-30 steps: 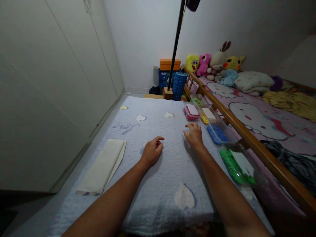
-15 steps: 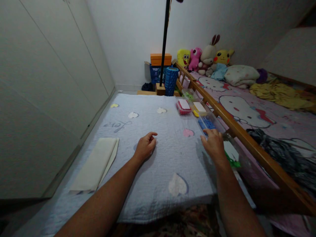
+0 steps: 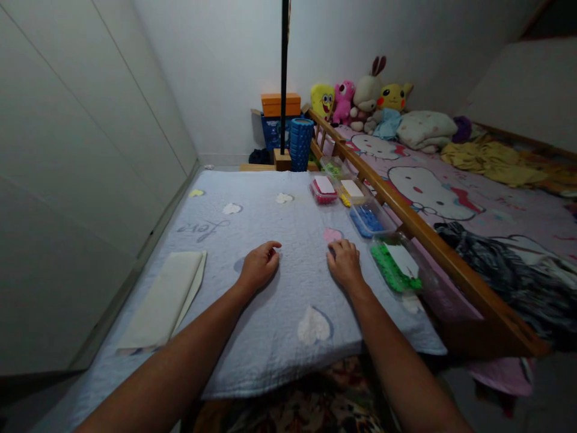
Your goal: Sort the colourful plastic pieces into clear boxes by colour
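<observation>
My left hand (image 3: 258, 266) rests on a pale blue quilted blanket (image 3: 270, 325) with its fingers loosely curled and nothing visible in them. My right hand (image 3: 345, 264) lies palm down on the blanket beside a pink heart patch (image 3: 332, 234), fingers bent, holding nothing. Just right of it stands a clear box of green pieces (image 3: 396, 267) with a white card. Behind that, along the blanket's right edge, are clear boxes of blue pieces (image 3: 368, 219), yellow pieces (image 3: 349, 191) and red pieces (image 3: 323, 189).
A folded cream cloth (image 3: 164, 300) lies at the blanket's left. A wooden bed rail (image 3: 428, 234) runs along the right, with a pink cartoon-print bed (image 3: 451, 192) and plush toys (image 3: 360, 96) beyond. A black pole (image 3: 283, 78), a blue roller (image 3: 300, 144) and stacked boxes stand at the far end. White cabinet doors line the left.
My right hand went right to the boxes by the rail, then came back left onto the blanket. The green box now stands nearer the blanket. The left hand stayed in place.
</observation>
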Demonstrator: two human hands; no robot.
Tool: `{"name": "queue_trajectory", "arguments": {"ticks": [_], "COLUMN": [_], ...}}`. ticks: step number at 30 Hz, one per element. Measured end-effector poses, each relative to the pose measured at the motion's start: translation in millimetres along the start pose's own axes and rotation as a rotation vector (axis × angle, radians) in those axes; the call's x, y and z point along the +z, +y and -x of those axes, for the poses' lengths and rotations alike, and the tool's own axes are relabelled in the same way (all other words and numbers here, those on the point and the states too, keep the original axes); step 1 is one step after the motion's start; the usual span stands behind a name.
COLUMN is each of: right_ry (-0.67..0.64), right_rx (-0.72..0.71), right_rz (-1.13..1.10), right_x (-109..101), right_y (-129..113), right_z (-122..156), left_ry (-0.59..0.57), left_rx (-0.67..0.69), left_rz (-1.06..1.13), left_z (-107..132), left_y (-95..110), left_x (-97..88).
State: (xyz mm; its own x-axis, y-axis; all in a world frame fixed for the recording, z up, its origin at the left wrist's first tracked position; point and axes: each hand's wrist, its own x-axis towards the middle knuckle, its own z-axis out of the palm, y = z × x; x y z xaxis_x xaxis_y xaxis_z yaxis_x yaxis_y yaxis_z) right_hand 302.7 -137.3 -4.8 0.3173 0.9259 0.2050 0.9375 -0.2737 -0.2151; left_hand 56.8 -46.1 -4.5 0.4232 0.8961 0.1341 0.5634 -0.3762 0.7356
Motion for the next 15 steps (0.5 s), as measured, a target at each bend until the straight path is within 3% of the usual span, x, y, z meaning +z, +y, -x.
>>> {"name": "queue_trajectory", "arguments": {"ticks": [5,9,12,15], "right_ry": [0.008,0.006,0.076,0.168], "right_rx": [-0.021,-0.020,-0.007,0.020], "right_rz": [-0.001,-0.006,0.001,0.034], "right_x": [0,-12,-32,-54], "right_y": [0,1,10,29], "right_z": [2,4,6,8], "left_ry": [-0.079,-0.185,-0.273,-0.321], "left_rx": [0.037,0.081,0.051,0.044], "left_rz": [-0.122,-0.203,-0.096,0.093], "left_z": [1,0,-4,-10], "left_y": [6,17,35,62], "left_x": [-0.8,-3.2,3.7,24.3]}}
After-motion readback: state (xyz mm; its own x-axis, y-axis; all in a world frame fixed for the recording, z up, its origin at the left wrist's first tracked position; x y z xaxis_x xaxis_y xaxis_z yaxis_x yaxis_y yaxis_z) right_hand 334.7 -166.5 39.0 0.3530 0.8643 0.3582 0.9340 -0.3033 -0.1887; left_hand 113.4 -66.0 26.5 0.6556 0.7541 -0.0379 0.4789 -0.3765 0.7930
